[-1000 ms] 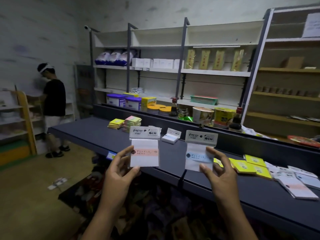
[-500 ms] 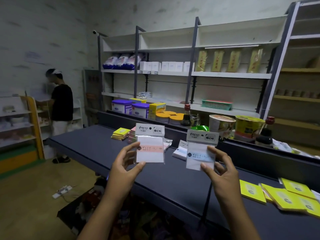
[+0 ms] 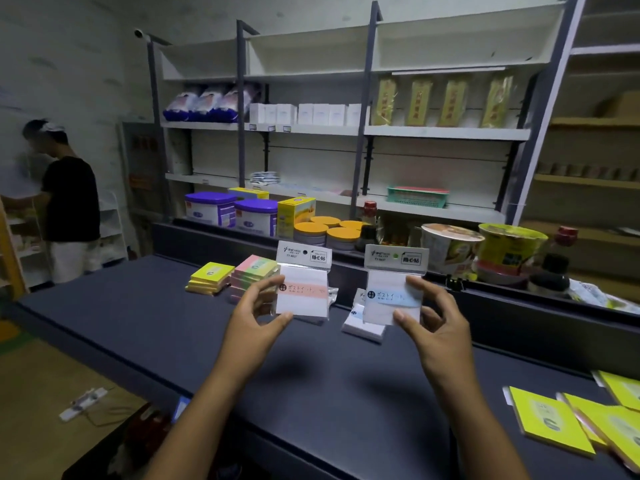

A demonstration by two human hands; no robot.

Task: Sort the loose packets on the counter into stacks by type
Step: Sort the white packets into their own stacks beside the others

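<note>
2 hands are pinching packets upright, left hand gripping the pink-banded packet, right hand the blue-banded packet; the white stack just below the right fingers looks its match.

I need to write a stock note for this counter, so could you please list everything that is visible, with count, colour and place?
pink-band packet: 1, white, held up in left hand
blue-band packet: 1, white, held up in right hand
white stack: 1, on counter below the blue-band packet
yellow stack: 1, counter, far left
pink-green stack: 1, beside the yellow stack
loose yellow packets: several, counter, right edge
counter: 1, dark blue-grey
tubs: 2, white with purple lids, behind counter
noodle cups: 2, behind counter, right
shelves: white, back wall
other person: 1, black shirt, far left
left hand: 1, pinching the pink-band packet
right hand: 1, pinching the blue-band packet
</note>
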